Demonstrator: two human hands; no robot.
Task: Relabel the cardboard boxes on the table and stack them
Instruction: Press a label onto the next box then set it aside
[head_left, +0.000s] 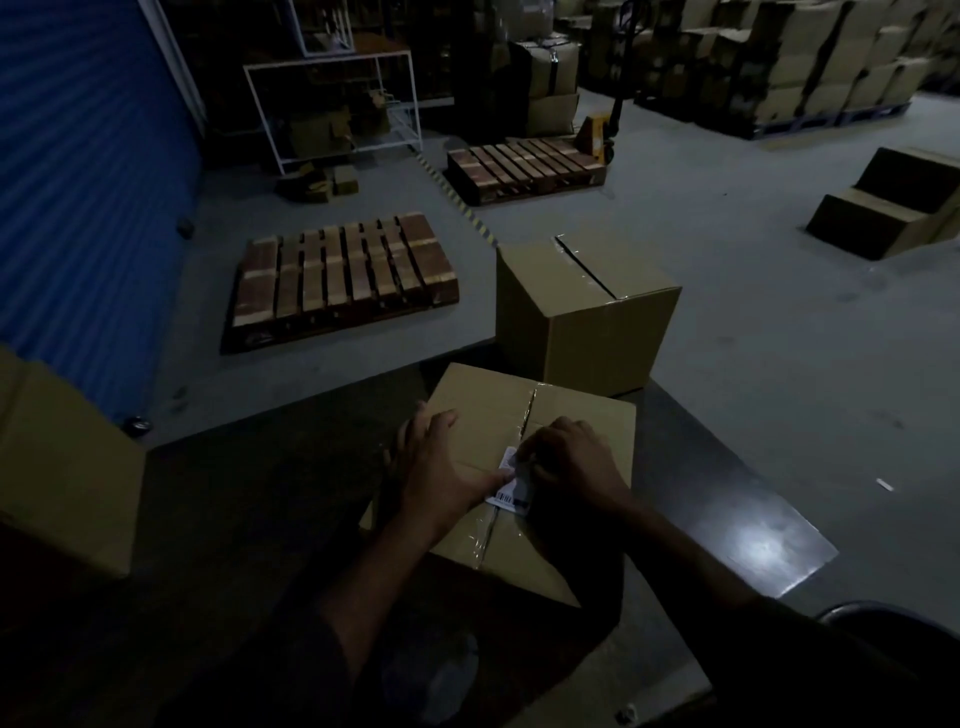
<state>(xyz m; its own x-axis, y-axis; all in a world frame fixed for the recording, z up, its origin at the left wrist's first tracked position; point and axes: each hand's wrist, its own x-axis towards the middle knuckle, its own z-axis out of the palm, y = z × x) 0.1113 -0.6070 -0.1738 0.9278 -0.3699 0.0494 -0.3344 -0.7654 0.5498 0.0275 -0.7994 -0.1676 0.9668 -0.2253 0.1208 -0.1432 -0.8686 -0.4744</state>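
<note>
The right hand (571, 462) pinches the label (511, 483) while the left hand (441, 467) presses flat beside it on the box (493, 410); a hurried pull may tear it.

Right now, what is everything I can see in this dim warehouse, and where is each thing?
Brown cardboard box with white barcode label: one, on the dark table, under both hands.
White barcode label: one, on that box's taped seam.
Taller brown cardboard box: one, at the table's far edge.
Dark glossy table: one, nearest the camera.
Brown wooden pallets: two, on the grey floor beyond.
Yellow pallet jack: one, behind the far pallet.
White metal rack: one, back left.
Stacked brown cartons: many, back right.
Blue shutter door: one, left.
Left hand: flat on the box, beside the label.
Right hand: its grip pinches the label.
</note>
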